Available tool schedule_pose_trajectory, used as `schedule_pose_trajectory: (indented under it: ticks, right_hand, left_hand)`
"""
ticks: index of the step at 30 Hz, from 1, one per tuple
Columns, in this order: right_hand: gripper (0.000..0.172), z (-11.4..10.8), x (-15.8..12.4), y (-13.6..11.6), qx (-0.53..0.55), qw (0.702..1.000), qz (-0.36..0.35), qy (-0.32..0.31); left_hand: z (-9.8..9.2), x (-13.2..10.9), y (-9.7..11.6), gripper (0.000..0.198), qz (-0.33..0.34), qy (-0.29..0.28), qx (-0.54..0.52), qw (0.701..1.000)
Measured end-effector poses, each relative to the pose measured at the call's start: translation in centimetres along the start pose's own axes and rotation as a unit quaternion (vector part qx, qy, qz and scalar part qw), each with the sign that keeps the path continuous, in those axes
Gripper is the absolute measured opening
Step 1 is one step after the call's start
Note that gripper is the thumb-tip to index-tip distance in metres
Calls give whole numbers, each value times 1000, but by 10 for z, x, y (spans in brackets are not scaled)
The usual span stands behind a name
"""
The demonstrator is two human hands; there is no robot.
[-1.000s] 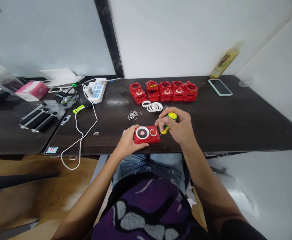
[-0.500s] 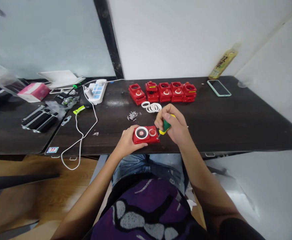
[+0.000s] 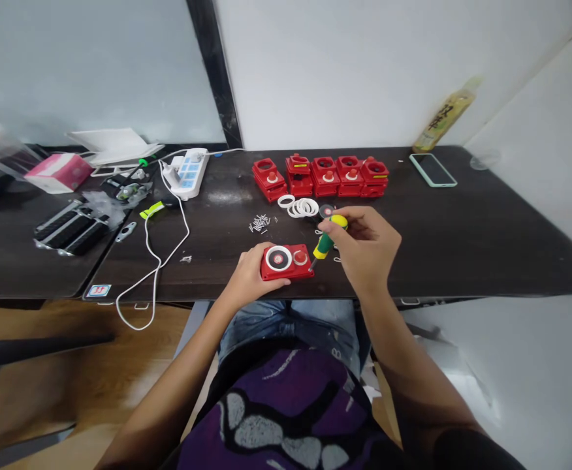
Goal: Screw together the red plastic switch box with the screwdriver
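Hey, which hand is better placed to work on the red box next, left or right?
Right, probably: the right hand grips the green-and-yellow screwdriver, its tip close to the red box, while the left hand is occupied holding that box.

Purple patterned shirt (image 3: 286, 391), faded jeans (image 3: 286, 323)

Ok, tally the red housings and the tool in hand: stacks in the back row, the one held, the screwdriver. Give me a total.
Red housing stacks in the back row: 5
Red housing in the left hand: 1
Screwdriver in the right hand: 1
Total: 7
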State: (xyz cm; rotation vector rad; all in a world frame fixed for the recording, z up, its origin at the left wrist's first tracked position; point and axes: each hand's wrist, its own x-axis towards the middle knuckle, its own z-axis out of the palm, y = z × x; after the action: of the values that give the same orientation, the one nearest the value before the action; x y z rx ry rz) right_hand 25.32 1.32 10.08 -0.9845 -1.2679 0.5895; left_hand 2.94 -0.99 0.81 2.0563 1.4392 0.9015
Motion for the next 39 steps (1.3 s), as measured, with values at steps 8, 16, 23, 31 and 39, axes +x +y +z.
schedule_pose_trajectory:
  ticks: [8, 16, 23, 31, 39]
  right_hand:
    - [31, 3, -6, 1, 261, 939, 94, -204]
    - [31, 15, -13, 8, 248, 959, 44, -131]
    - [22, 9, -4, 17, 250, 963, -1, -99]
    - [33, 21, -10, 23, 245, 968, -22, 50]
    - [29, 18, -13, 12, 204, 978, 5, -35]
  left_hand:
    - [0, 0, -1, 75, -4, -4, -4, 1000]
    - [-1, 1, 0, 73, -8, -8, -17, 1000]
    - [0, 0, -2, 75, -6, -5, 4, 1000]
    - [0, 0, -2, 76, -6, -6, 8, 1000]
    - [0, 0, -3, 76, -3, -4, 0, 1000]
